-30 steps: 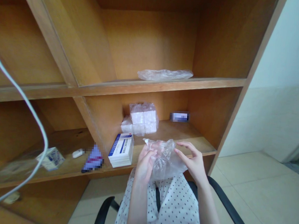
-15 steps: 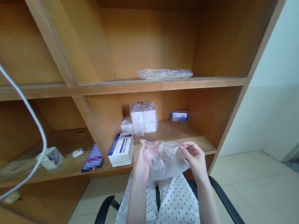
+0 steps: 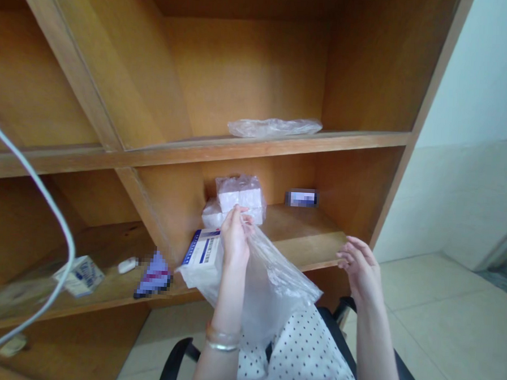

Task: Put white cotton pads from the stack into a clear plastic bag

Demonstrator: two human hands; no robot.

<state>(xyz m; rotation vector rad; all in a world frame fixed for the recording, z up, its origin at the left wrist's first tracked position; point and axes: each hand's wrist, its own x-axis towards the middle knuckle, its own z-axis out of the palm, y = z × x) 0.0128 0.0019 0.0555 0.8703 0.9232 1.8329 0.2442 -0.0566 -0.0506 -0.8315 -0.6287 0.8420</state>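
Observation:
My left hand [image 3: 234, 237] is raised in front of the lower shelf, pinching the top of a clear plastic bag [image 3: 265, 287]. The bag hangs open and loose below it, covering part of a blue-and-white box stack [image 3: 201, 249]. My right hand [image 3: 360, 269] is held apart from the bag, fingers spread, with nothing in it, near the front edge of the wooden shelf [image 3: 306, 232]. Just behind my left hand sit white packs wrapped in clear plastic [image 3: 240, 194].
A crumpled clear plastic bag [image 3: 274, 128] lies on the upper shelf. The lower shelf also holds a pixelated small box [image 3: 300, 198], a white carton [image 3: 79, 276], a small white item [image 3: 126, 265] and a pixelated purple packet [image 3: 154, 275]. A white cable [image 3: 35, 218] hangs at left.
My left hand has risen, lifting the plastic bag so it hangs unfolded. My right hand has let go of the bag and moved to the right.

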